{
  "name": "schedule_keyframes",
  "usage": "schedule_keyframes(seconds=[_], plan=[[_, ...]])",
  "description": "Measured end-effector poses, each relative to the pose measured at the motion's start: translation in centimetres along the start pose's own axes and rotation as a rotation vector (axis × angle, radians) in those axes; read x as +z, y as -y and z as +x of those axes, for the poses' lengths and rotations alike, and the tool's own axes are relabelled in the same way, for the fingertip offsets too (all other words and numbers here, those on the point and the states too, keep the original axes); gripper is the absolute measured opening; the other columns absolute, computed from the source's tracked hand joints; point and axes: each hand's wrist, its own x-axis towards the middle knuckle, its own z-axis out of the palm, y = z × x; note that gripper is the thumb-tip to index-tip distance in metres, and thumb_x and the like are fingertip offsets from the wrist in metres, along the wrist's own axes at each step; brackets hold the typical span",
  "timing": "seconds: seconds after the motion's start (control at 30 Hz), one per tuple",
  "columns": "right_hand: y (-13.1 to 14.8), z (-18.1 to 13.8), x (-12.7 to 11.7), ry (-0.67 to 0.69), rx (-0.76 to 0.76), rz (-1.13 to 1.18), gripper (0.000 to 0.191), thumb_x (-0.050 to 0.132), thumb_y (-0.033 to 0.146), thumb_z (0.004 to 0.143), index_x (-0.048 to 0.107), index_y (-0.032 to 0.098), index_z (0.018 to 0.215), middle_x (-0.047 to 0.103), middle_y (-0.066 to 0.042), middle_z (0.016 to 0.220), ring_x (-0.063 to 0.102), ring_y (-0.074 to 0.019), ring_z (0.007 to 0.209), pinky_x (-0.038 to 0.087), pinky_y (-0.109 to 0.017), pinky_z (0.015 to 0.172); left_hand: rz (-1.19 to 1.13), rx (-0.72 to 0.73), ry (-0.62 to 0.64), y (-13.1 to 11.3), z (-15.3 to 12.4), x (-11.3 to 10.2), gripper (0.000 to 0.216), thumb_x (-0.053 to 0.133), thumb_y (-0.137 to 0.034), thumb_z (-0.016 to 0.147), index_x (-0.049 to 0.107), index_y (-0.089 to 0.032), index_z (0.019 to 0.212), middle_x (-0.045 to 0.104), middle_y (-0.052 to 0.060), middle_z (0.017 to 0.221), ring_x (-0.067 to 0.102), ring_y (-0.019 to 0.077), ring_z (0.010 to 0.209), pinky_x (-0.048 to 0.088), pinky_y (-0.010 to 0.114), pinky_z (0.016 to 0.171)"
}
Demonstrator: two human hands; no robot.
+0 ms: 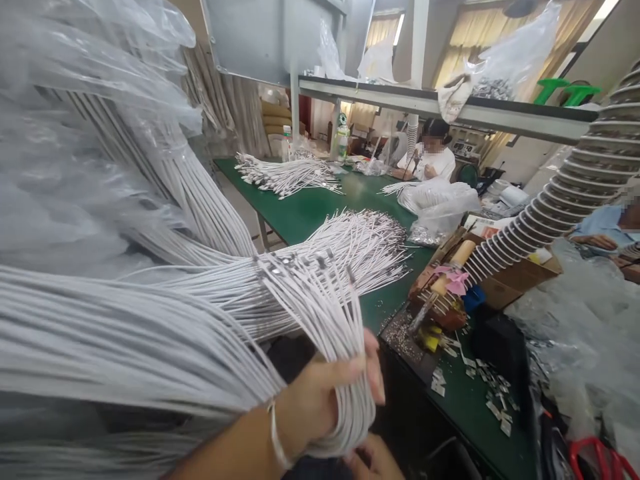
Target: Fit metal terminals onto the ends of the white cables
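My left hand [320, 393], with a silvery bangle at the wrist, is closed around a bundle of white cables [345, 333]. The cables bend in a loop below the grip, and their dark-tipped ends fan upward to the left. Just under the loop, at the bottom edge, is my right hand [373, 460]. Its curled fingers are close to the cables' underside, partly hidden; what they pinch, if anything, does not show. Beyond the held bundle, a large pile of white cables [350, 257] with dark tips lies on the green table [373, 303].
Long cables [100, 340] and plastic-wrapped bundles [165, 140] crowd the left. Another cable pile [287, 175] lies farther back. On the right are a ribbed hose [560, 173], a cardboard box [520, 280], small metal pieces [493, 387] and red-handled scissors [595, 457]. Two people sit beyond.
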Motion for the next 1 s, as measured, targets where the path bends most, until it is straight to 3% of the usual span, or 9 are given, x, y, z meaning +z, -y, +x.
schedule_keyframes(seconds=[0.07,0.17,0.27,0.33,0.53,0.8,1.0], plan=[[1.0,0.0,-1.0,0.020,-0.040,0.025,0.049,0.047,0.061,0.079,0.065,0.016,0.071,0.060,-0.004,0.068,0.055,-0.0190,0.069,0.042,-0.030,0.069,-0.011,-0.075,-0.014,1.4,-2.3,-1.7,0.019,0.069,-0.034,0.066,0.065,-0.021,0.078,0.058,0.000,0.053,0.054,0.0116,0.047,0.041,0.023,0.047],[3.5,0.0,-2.7,0.042,-0.047,0.023,0.038,0.046,0.045,0.087,0.062,0.016,0.069,0.057,-0.003,0.068,0.054,-0.0170,0.068,0.041,-0.027,0.066,0.132,-0.182,-0.166,2.4,-5.0,-3.7,0.022,0.069,-0.039,0.068,0.067,-0.020,0.078,0.062,0.003,0.058,0.057,0.0134,0.053,0.043,0.025,0.054],[6.3,0.0,-3.7,-0.043,-0.060,0.025,0.030,0.047,0.037,0.088,0.062,0.017,0.071,0.055,-0.002,0.067,0.052,-0.0152,0.065,0.039,-0.026,0.062,0.328,-0.253,-0.353,2.7,-6.7,-4.9,0.023,0.070,-0.040,0.068,0.067,-0.020,0.078,0.063,0.002,0.063,0.058,0.0144,0.060,0.045,0.028,0.063],[7.9,0.2,-3.5,-0.100,-0.059,0.070,0.030,0.046,0.035,0.088,0.061,0.017,0.071,0.052,-0.001,0.067,0.051,-0.0143,0.063,0.038,-0.025,0.058,0.460,-0.288,-0.396,2.8,-7.2,-5.4,0.023,0.069,-0.041,0.069,0.067,-0.020,0.078,0.061,0.001,0.062,0.058,0.0153,0.060,0.045,0.029,0.064],[10.9,2.2,-1.3,-0.186,-0.082,0.304,0.027,0.062,0.043,0.075,0.059,0.017,0.075,0.040,0.004,0.063,0.041,-0.0096,0.052,0.035,-0.021,0.047,0.748,-0.354,-0.309,2.1,-7.4,-6.1,0.027,0.061,-0.040,0.076,0.063,-0.017,0.064,0.060,0.003,0.063,0.057,0.0172,0.066,0.046,0.030,0.068],[11.0,2.3,-0.6,-0.111,0.059,0.598,0.025,0.054,0.040,0.083,0.046,0.019,0.070,0.047,0.004,0.059,0.044,-0.0081,0.045,0.039,-0.020,0.042,0.594,-0.433,-0.307,2.8,-7.5,-6.6,0.026,0.066,-0.032,0.074,0.060,-0.014,0.091,0.066,0.004,0.080,0.062,0.0151,0.068,0.051,0.029,0.067],[10.6,1.9,-1.0,-0.187,0.024,0.587,0.028,0.057,0.044,0.081,0.049,0.019,0.071,0.049,0.003,0.060,0.049,-0.0104,0.053,0.043,-0.022,0.050,0.644,-0.426,-0.270,2.8,-6.8,-6.4,0.025,0.065,-0.037,0.074,0.060,-0.012,0.076,0.062,0.003,0.066,0.059,0.0146,0.062,0.051,0.027,0.061]])
